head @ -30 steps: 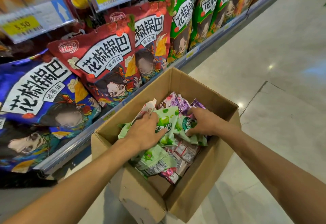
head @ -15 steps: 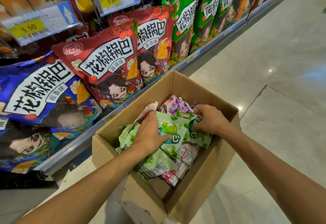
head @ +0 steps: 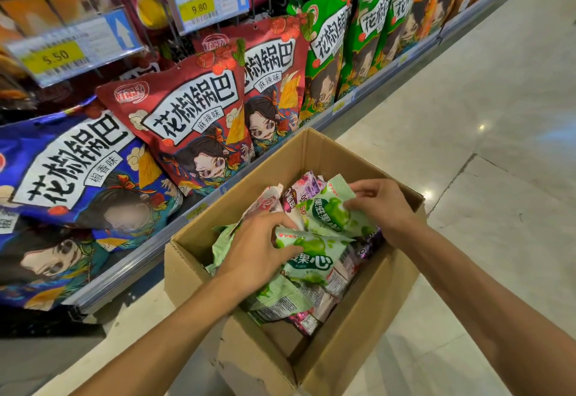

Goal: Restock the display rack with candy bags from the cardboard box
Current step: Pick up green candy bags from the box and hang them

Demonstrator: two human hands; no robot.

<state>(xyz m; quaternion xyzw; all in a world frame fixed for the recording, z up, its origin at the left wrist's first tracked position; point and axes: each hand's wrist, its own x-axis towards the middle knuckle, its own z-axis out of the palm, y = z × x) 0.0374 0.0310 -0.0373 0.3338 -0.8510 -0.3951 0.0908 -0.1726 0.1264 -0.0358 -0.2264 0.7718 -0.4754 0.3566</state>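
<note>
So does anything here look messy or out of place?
Nothing spilled or torn. The candy bags lie in a jumbled, crumpled heap in the cardboard box, green and purple mixed, as the left hand and right hand each grip a green one. On the shelf, the red snack bags lean askew.

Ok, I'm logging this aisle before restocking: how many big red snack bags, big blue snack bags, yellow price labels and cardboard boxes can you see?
Big red printed snack bags: 2
Big blue printed snack bags: 2
Yellow price labels: 2
Brown cardboard box: 1
Total: 7
</note>
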